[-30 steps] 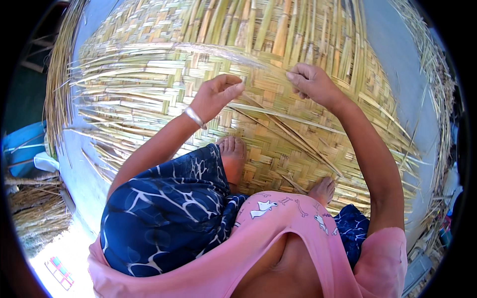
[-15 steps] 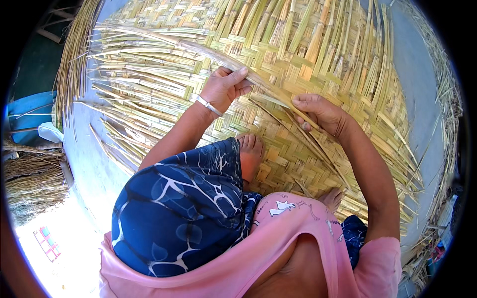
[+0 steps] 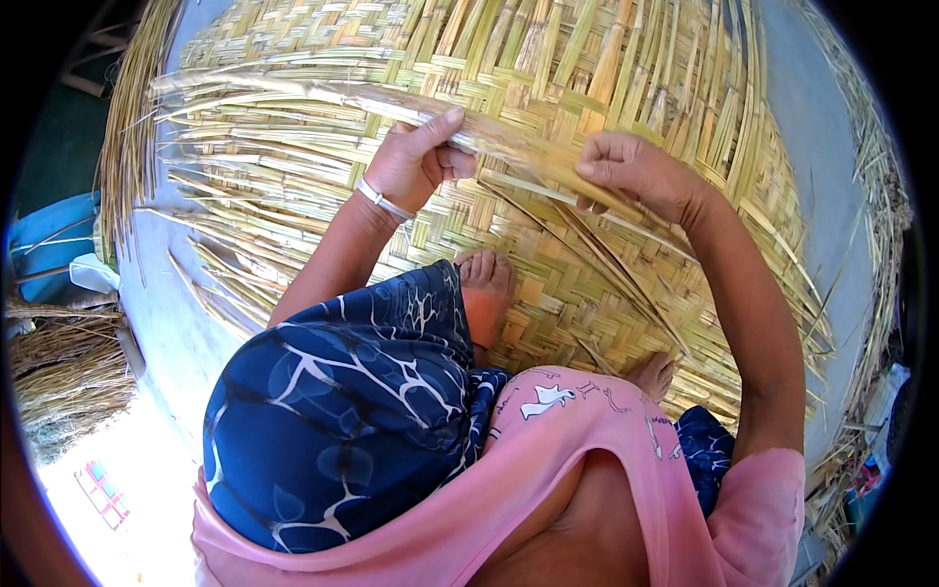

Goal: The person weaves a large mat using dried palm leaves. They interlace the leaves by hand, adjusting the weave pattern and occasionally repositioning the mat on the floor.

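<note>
A long, pale split stalk (image 3: 514, 142) was held slantwise above the woven mat (image 3: 533, 318), its body blurred, one end reaching toward the loose ends at the mat's left side and the other lying over the mat's plaited middle. The left hand (image 3: 416, 161), over the left part of the mat, grasped the stalk with the thumb raised along it and the fingers curled beneath; a silver bangle (image 3: 383, 200) circled that wrist. The right hand (image 3: 641, 176), above the mat right of its middle, pinched the stalk near its end, thumb on top and fingers bent around it. Below the stalk, a few thin brown sticks (image 3: 653, 311) lay aslant on the mat's plaited part. Unwoven strips (image 3: 235, 142) fanned out from the mat's left side, and more strips (image 3: 616, 59) ran toward its far side. The left bare foot (image 3: 487, 279) stood on the mat, and the right foot (image 3: 653, 375), partly hidden by a pink top (image 3: 597, 421), was at the mat's near part. A bundle of thin stems (image 3: 147, 117) stretched beyond the mat's left side, and farther out in that direction was a heap of dry stalks (image 3: 68, 377).
</note>
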The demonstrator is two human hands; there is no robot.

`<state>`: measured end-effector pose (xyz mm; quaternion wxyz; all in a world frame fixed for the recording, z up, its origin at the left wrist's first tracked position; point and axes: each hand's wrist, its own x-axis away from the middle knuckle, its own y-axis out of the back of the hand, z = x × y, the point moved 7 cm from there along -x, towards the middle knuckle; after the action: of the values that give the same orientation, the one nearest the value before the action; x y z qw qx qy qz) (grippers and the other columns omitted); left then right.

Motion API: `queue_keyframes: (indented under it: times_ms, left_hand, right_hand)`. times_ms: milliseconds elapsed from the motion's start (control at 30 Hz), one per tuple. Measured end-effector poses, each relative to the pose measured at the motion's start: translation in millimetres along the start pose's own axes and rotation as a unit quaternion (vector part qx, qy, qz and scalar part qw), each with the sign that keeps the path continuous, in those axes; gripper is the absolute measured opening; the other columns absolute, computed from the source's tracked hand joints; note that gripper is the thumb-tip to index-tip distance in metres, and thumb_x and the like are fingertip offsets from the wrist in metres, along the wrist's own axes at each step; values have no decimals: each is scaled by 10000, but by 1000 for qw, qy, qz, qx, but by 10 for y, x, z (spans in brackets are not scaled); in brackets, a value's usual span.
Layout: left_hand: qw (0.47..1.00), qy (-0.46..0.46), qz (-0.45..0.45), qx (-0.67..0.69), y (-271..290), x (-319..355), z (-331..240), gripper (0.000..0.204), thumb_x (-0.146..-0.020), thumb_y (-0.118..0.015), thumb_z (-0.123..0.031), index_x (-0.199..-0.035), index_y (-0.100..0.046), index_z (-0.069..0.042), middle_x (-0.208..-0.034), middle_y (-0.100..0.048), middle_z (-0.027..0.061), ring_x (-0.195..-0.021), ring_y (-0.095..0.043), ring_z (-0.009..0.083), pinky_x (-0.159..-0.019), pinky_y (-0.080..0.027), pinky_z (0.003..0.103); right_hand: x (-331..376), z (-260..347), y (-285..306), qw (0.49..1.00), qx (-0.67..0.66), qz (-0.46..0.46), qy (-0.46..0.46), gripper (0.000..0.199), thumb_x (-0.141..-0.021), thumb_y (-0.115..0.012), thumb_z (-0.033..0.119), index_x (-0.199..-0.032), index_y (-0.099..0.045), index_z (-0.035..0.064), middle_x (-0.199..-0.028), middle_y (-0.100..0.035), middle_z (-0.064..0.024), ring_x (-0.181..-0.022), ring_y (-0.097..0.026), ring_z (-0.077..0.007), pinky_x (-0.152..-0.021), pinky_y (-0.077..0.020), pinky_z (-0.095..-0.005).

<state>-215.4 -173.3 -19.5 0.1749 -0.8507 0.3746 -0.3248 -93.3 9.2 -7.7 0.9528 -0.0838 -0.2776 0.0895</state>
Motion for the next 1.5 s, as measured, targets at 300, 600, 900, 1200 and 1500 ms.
queue_keyframes:
  times_ms: [300, 600, 900, 1200, 1500]
  left_hand:
    - [959, -127, -200, -153, 188, -171, -225, 178, -845, -623, -169, -944, -625, -21, -877, -647, 66, -768, -621, 134, -635, -513, 254]
    - [956, -180, -221, -68, 332, -95, -417, 176, -858, -591, -109, -983, -587, 14, -919, -645, 106, -826, -646, 200, -723, -549, 316]
    - [940, -153, -303, -16, 1028, 124, -573, 231, -837, -608, -67, -1053, -540, -19, -965, -632, 116, -857, -646, 237, -715, -562, 355]
    - [942, -169, -287, -35, 1183, 127, -910, 247, -833, -611, -63, -1023, -498, 49, -925, -619, 154, -816, -649, 255, -707, -573, 356]
    - [919, -163, -346, -95, 2310, -18, -1570, 218, -855, -594, -102, -1044, -535, -10, -942, -629, 101, -814, -640, 201, -701, -553, 319]
  right_hand:
    - [32, 659, -24, 920, 371, -121, 24, 223, -798, -644, 140, -772, -451, 32, -636, -429, 7, -586, -384, -92, -512, -363, -264]
    - [-50, 347, 106, 921, 385, 4, -63, 250, -788, -666, 163, -690, -476, 34, -617, -427, 18, -583, -391, -98, -533, -362, -282]
    - [38, 342, 32, 868, 496, -27, -11, 244, -799, -627, 185, -698, -473, 25, -607, -483, -98, -574, -479, -193, -554, -385, -359]
    - [-133, 215, 88, 953, 298, -9, -57, 197, -829, -613, 236, -806, -549, 52, -640, -529, -18, -598, -522, -120, -556, -425, -310]
    - [215, 426, -882, 902, 403, 56, 147, 395, -792, -578, 94, -1177, -494, 58, -827, -599, -112, -692, -590, -215, -628, -464, -335]
